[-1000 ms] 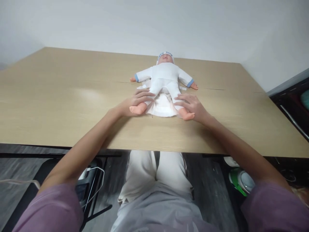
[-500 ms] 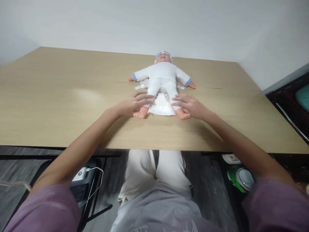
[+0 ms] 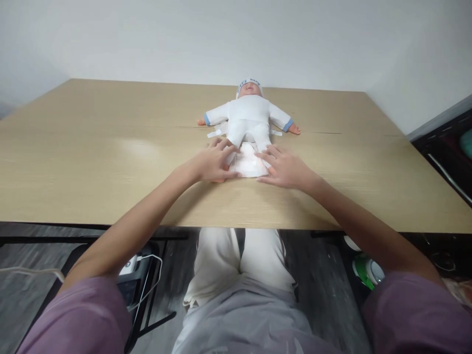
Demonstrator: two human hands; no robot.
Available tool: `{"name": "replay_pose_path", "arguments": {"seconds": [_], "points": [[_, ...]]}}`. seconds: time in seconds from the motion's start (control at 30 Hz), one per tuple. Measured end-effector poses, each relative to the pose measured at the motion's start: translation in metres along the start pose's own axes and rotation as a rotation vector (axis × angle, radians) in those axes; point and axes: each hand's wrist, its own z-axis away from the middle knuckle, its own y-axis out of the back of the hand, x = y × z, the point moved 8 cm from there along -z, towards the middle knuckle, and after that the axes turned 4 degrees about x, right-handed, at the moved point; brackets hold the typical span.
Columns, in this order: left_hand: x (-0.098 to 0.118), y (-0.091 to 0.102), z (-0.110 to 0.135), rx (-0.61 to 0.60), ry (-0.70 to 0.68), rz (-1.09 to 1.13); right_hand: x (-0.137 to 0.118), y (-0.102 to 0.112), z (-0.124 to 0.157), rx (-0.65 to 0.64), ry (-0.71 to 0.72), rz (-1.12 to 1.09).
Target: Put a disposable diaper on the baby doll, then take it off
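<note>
A baby doll (image 3: 249,110) in a white suit with blue cuffs lies on its back, its head away from me and its arms spread. Beneath its hips and between its legs is an unfolded white diaper (image 3: 249,164), with pale tabs showing at both sides of the waist. My left hand (image 3: 218,161) rests over the doll's leg on the left, thumb at the diaper's near edge. Across from it, my right hand (image 3: 283,166) reaches to the other edge with fingers spread. Both hands hide most of the doll's lower legs and feet.
The wooden table (image 3: 110,182) reaches back to a pale wall. Under it on the left, a dark stool (image 3: 145,275) carries a white device with a cable. A green and white container (image 3: 365,270) stands low on the right. A dark shelf (image 3: 446,152) is at the right edge.
Both hands have moved inward from the outer sides of the doll's legs to the diaper's near edges. The doll's feet, visible before, are now mostly covered. The view has shifted slightly.
</note>
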Motion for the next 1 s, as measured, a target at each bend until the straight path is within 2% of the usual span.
{"name": "replay_pose_path", "arguments": {"seconds": [0.23,0.47,0.57,0.7,0.8,1.0], "points": [[0.004,-0.015,-0.001,0.059,0.027,-0.147,-0.001,-0.017,0.006,0.047,-0.032,0.099],[-0.004,0.003,-0.012,0.199,0.052,0.039,0.01,-0.006,-0.006,0.101,-0.146,0.047],[-0.015,0.016,-0.026,0.261,0.108,0.145,0.027,0.004,-0.021,0.144,-0.214,-0.011],[-0.039,0.036,-0.05,0.353,0.249,0.259,0.053,0.017,-0.052,0.256,-0.209,-0.103],[-0.051,0.047,-0.07,0.392,0.279,0.29,0.079,0.021,-0.074,0.322,-0.272,-0.125],[-0.079,0.037,-0.108,0.386,0.301,0.448,0.128,0.001,-0.104,0.27,-0.483,-0.341]]}}
